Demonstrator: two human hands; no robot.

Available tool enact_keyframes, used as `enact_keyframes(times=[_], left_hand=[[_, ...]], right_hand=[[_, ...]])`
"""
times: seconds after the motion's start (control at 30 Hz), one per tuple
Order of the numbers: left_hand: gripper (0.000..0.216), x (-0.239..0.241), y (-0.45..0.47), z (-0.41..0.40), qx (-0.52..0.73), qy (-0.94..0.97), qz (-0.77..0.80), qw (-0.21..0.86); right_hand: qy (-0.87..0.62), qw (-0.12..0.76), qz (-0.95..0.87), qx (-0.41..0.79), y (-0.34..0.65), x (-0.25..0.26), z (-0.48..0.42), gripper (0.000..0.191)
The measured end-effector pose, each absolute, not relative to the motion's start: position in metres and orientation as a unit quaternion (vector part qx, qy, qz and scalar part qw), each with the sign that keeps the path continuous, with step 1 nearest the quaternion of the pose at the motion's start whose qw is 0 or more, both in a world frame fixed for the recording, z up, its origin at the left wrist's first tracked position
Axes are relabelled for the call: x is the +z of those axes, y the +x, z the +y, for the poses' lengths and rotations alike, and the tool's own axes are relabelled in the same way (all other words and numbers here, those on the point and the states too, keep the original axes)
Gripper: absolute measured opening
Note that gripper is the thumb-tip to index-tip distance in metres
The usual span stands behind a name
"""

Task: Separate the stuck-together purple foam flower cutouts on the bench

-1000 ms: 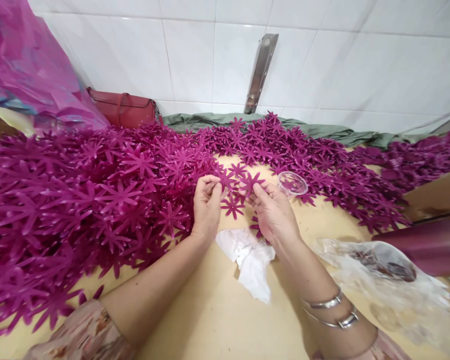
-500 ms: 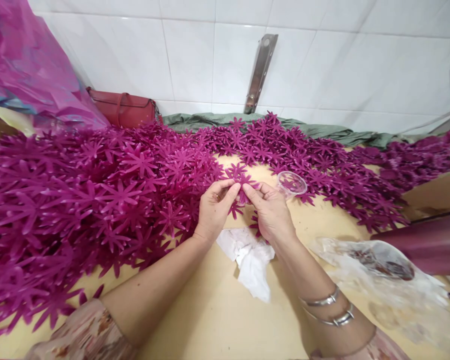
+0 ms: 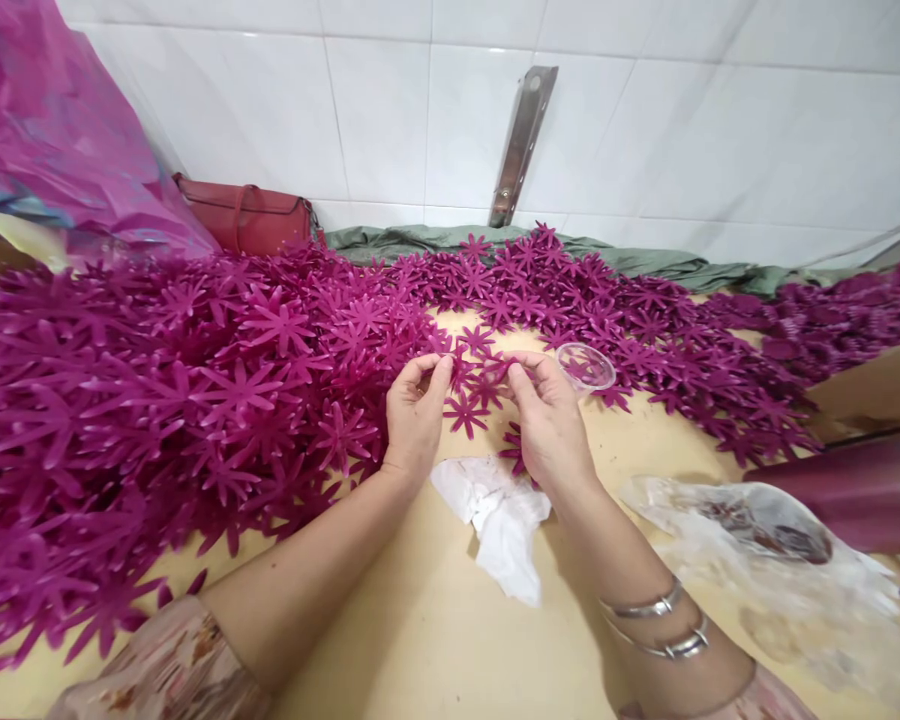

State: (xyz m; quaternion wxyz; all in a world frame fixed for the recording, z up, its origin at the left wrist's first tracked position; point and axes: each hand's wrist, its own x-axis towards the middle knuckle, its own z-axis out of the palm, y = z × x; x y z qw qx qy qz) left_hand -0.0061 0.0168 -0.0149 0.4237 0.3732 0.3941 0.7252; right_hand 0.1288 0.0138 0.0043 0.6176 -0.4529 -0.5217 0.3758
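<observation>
A huge heap of magenta star-shaped flower cutouts [image 3: 195, 390] covers the left and back of the tan table [image 3: 435, 620]. My left hand [image 3: 414, 415] pinches the petals of one magenta flower [image 3: 469, 375] at the heap's near edge. My right hand [image 3: 547, 415], thumb and forefinger closed, pinches the same cluster of petals from the right. The two hands are a short way apart, with the flower stretched between them. Another loose flower [image 3: 465, 412] lies on the table just below. A crumpled white cloth [image 3: 499, 520] lies beneath my wrists.
A small clear plastic cup [image 3: 585, 367] stands just right of my right hand. A clear plastic bag [image 3: 765, 540] lies at right, beside a dark maroon roll [image 3: 855, 490]. A red bag [image 3: 247, 215], green cloth [image 3: 420, 240] and metal bracket [image 3: 521, 140] sit by the tiled wall.
My hands met at the flower half a second ago, fingertips together; now they have drawn slightly apart, each still pinching petals. Nothing else has moved.
</observation>
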Motion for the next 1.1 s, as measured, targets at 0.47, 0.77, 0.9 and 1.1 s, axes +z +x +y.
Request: enact_keyframes(times=[0.47,0.77,0.9,1.1], left_hand=[[0.014,-0.012,-0.007,0.009,0.689,0.476,0.411,0.359],[0.022,-0.012,-0.009,0.012,0.726,0.426,0.413,0.348],[0.022,-0.012,-0.009,0.012,0.73,0.42,0.405,0.357],[0.032,-0.009,-0.006,0.011,0.739,0.396,0.385,0.385]], right_hand=[[-0.451,0.569,-0.642,0.246,0.124,0.012,0.006,0.017],[-0.537,0.512,-0.652,0.155,0.13,0.014,0.006,0.029],[-0.539,0.491,-0.668,0.151,0.133,0.006,0.011,0.035],[-0.495,0.49,-0.713,0.082,0.134,-0.01,0.021,0.019]])
